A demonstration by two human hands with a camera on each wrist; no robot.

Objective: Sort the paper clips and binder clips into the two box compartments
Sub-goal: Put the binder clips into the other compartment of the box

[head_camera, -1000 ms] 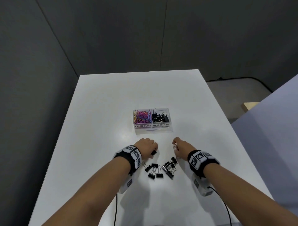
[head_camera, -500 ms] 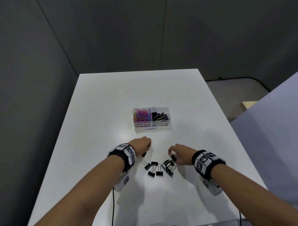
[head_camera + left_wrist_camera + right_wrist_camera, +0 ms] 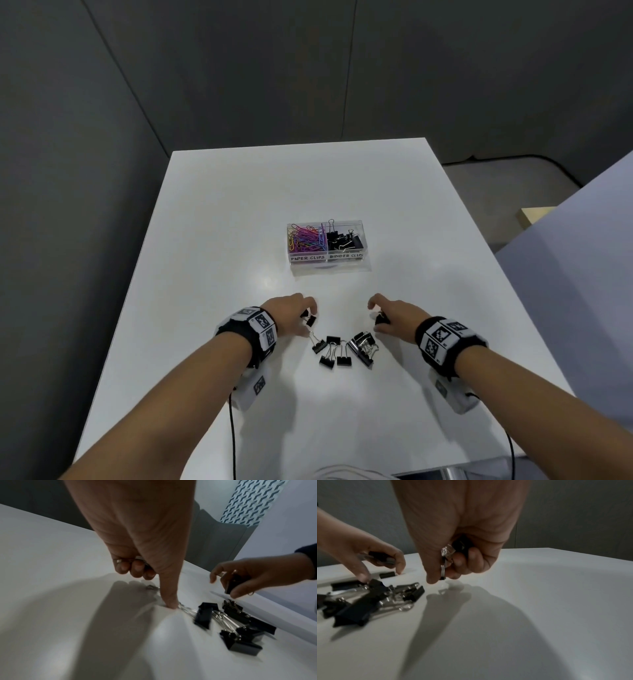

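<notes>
Binder clips [image 3: 342, 349] are heaped at lower centre between both hands; one clip is gripped by each, left hand [image 3: 291, 313] and right hand [image 3: 394, 317], with the box [image 3: 327, 257] straight above.

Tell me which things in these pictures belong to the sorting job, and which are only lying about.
Belong to the job:
- clear plastic two-compartment box
- coloured wire paper clips in its left compartment
- black metal binder clips loose on the table
- left hand and right hand, each holding a binder clip

Only lying about:
- white table
- black cables
- grey wall panels
</notes>
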